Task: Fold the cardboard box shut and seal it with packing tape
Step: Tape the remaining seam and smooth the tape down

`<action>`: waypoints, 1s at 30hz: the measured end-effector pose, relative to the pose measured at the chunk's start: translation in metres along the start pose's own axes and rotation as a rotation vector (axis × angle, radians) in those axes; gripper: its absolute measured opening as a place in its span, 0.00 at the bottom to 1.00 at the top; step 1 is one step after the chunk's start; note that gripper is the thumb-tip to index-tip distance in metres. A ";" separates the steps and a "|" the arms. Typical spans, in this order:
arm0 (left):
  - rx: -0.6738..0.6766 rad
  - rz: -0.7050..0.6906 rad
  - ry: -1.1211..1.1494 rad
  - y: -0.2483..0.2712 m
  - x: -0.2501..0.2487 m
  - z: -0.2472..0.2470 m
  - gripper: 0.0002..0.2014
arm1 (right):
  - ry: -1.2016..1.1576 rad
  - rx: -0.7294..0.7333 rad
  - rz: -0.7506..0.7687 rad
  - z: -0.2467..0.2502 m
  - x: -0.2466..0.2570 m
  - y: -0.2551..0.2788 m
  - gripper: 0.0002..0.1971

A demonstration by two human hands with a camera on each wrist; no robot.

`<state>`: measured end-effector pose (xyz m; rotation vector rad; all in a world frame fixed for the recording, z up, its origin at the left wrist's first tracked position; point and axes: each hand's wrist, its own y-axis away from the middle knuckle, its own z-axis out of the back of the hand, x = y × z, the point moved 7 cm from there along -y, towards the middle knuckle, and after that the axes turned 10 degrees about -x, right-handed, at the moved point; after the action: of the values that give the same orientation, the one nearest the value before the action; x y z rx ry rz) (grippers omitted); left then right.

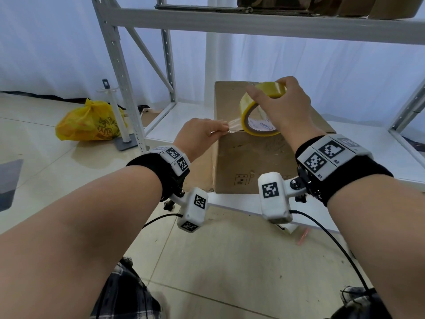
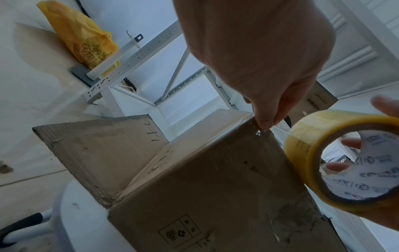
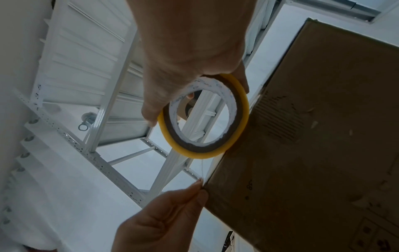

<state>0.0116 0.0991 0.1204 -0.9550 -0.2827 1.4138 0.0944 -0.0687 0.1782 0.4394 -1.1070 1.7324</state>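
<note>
White shelving holds the cardboard box (image 1: 250,155), top folded shut, one side flap open. Your right hand (image 1: 279,104) grips the tape roll (image 1: 259,111) above; your left hand (image 1: 200,134), at 9 o'clock, pinches the free end (image 1: 233,125). Sealing remains.

Low white shelf board (image 1: 358,157) of a metal rack, bearing the cardboard box (image 1: 250,164) near its front edge. Tiled floor (image 1: 230,261) beside and below, with a yellow plastic bag (image 1: 88,122) and a white post on a grey base (image 1: 125,143) (just left of the rack upright).
</note>
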 end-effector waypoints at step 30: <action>0.229 -0.163 -0.356 -0.003 -0.027 -0.019 0.18 | 0.492 0.086 0.156 0.014 0.012 0.004 0.38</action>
<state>0.0219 0.0670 0.1207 -0.4800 -0.4417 1.4255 0.0828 -0.0739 0.1917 -0.0308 -0.7266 1.8944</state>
